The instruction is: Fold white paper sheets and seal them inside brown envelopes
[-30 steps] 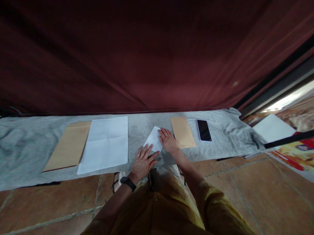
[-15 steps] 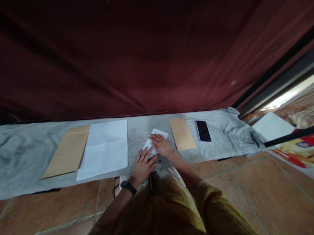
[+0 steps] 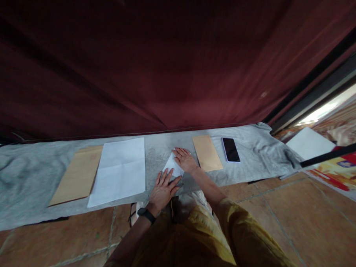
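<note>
A small folded white paper (image 3: 172, 167) lies on the grey cloth, narrowing toward its far end. My right hand (image 3: 186, 160) rests flat over its far right side, fingers stretched out and covering part of it. My left hand (image 3: 163, 188), with a dark band on the wrist, is spread at the paper's near left edge, fingertips touching it. To the left lies a large white sheet (image 3: 119, 172), partly over a brown envelope (image 3: 76, 176). A smaller brown envelope (image 3: 207, 153) is just right of my right hand.
A phone (image 3: 231, 150) with a pale purple edge lies right of the small envelope. Grey cloth (image 3: 253, 164) covers the narrow surface, backed by a dark red fabric (image 3: 169, 70). At the right are a dark metal bar (image 3: 333, 154) and a red and yellow printed box (image 3: 341, 172).
My right hand has slid slightly right and toward the paper's far right side. More of the paper shows between the hands, now with a pointed outline. The left hand has barely moved.
</note>
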